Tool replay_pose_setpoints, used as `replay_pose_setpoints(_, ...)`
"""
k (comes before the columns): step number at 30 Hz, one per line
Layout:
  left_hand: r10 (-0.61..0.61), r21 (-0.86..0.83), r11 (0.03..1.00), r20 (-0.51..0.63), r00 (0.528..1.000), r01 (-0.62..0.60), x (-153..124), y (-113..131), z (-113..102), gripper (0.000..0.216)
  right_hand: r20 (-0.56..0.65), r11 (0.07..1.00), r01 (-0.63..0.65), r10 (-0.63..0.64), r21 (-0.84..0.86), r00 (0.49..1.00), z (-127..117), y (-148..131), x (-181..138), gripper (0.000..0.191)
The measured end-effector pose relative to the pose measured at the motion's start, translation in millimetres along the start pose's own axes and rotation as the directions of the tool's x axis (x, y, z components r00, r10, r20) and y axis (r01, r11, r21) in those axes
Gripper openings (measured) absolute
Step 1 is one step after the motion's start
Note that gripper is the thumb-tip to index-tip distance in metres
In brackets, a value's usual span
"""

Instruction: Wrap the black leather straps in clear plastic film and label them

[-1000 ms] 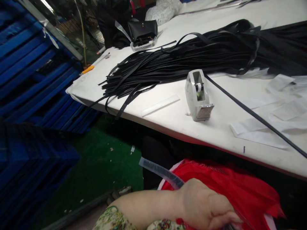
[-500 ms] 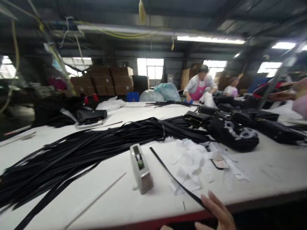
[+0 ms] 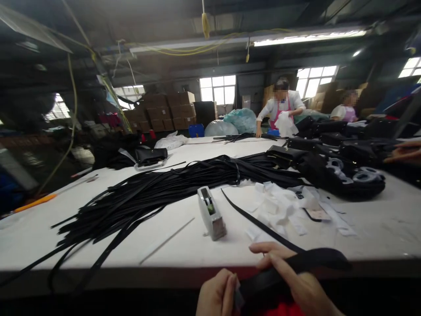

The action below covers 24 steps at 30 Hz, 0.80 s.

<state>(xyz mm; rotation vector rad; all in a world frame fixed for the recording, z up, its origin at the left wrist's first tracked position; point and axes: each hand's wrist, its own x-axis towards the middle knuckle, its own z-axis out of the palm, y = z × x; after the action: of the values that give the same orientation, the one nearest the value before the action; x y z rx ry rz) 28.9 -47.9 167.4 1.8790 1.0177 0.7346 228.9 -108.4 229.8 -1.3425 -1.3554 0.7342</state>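
Note:
At the table's near edge, my left hand [image 3: 215, 293] is closed at one end of a black strap [image 3: 263, 287], and a small translucent piece shows by its fingertips. My right hand [image 3: 305, 285] grips the same dark strap farther right, thumb and fingers on either side of it. Part of the strap bends into a loop [image 3: 325, 258] beyond that hand, and a thin tail [image 3: 250, 217] runs up the table to the left. A grey tape dispenser [image 3: 212, 215] stands just beyond my hands.
A long bundle of black straps [image 3: 184, 182] lies across the white table [image 3: 177, 250]. White scraps [image 3: 283, 206] are heaped right of the dispenser, before black bags [image 3: 329, 175]. Co-workers, one in a pink apron [image 3: 279, 109], are behind. Another person's hand [image 3: 408, 151] shows at right.
My left hand has come into fuller view, closed at the strap's end. My right hand now grips the strap, and a loop of it has risen. The view has shifted left.

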Motion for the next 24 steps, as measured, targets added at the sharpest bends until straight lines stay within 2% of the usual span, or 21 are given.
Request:
replay_pose_setpoints(3,0.034,0.067,0.997,-0.039,0.999,-0.031,2,11,6,0.049,0.024,0.998,0.033,-0.031,-0.059,0.999,-12,-6,11,0.045)
replay_pose_setpoints(6,0.047,0.038,0.998,-0.050,0.998,-0.045,9,28,15,0.044,0.129,0.996,0.042,-0.033,-0.072,0.991,1,-6,11,0.038)
replay_pose_setpoints(9,0.034,-0.039,0.998,-0.112,0.993,-0.039,15,36,23,0.040,0.239,0.998,-0.061,0.052,0.030,0.970,23,4,3,0.033)
replay_pose_setpoints(11,-0.007,-0.178,0.984,-0.111,0.994,-0.013,17,31,28,0.042,0.292,0.970,-0.176,0.121,0.168,0.949,31,12,-2,0.035)
replay_pose_setpoints(13,-0.069,-0.380,0.924,-0.025,0.997,0.055,18,20,32,0.049,0.320,0.878,-0.332,0.223,0.345,0.921,31,20,-3,0.039)
replay_pose_setpoints(15,-0.124,-0.506,0.854,0.026,0.992,0.120,21,5,34,0.053,0.329,0.727,-0.471,0.343,0.500,0.880,27,24,0,0.042)
replay_pose_setpoints(17,-0.135,-0.452,0.886,-0.048,0.990,0.099,24,-11,32,0.053,0.388,0.575,-0.574,0.423,0.583,0.819,19,25,2,0.042)
replay_pose_setpoints(19,-0.064,-0.240,0.970,-0.105,0.992,0.037,26,-23,26,0.052,0.471,0.459,-0.652,0.453,0.604,0.756,12,25,3,0.044)
replay_pose_setpoints(20,-0.004,-0.141,0.990,-0.051,0.999,-0.003,25,-28,23,0.052,0.508,0.419,-0.681,0.459,0.600,0.729,9,24,2,0.044)
replay_pose_setpoints(21,0.054,-0.091,0.995,0.064,0.996,-0.048,24,-31,21,0.051,0.529,0.392,-0.700,0.464,0.597,0.711,7,24,1,0.045)
replay_pose_setpoints(22,0.105,-0.091,0.992,0.206,0.973,-0.088,22,-32,19,0.051,0.535,0.378,-0.707,0.469,0.597,0.702,4,25,0,0.045)
replay_pose_setpoints(24,0.162,-0.154,0.983,0.441,0.883,-0.103,14,-31,17,0.051,0.536,0.371,-0.709,0.472,0.600,0.700,0,27,-1,0.047)
